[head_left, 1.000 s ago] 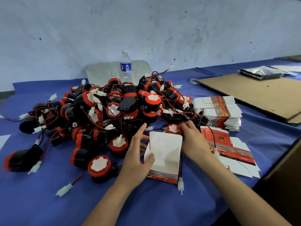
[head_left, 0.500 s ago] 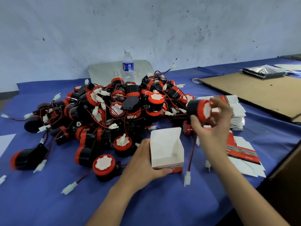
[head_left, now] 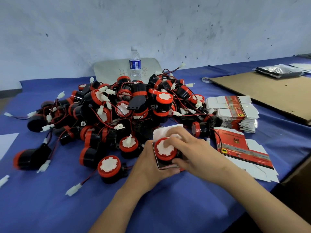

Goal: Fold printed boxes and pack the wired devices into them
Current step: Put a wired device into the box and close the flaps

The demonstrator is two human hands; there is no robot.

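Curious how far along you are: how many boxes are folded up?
1: the box held by the left hand, a device in its mouth gripped by the right hand. Others may be hidden.

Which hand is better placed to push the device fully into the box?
The right hand: it holds the device, fingers on its white face, while the left hand grips the box and steadies it.

The grey board [head_left: 107, 69] bears a handwritten "4", the flat box [head_left: 235, 146] "ST".
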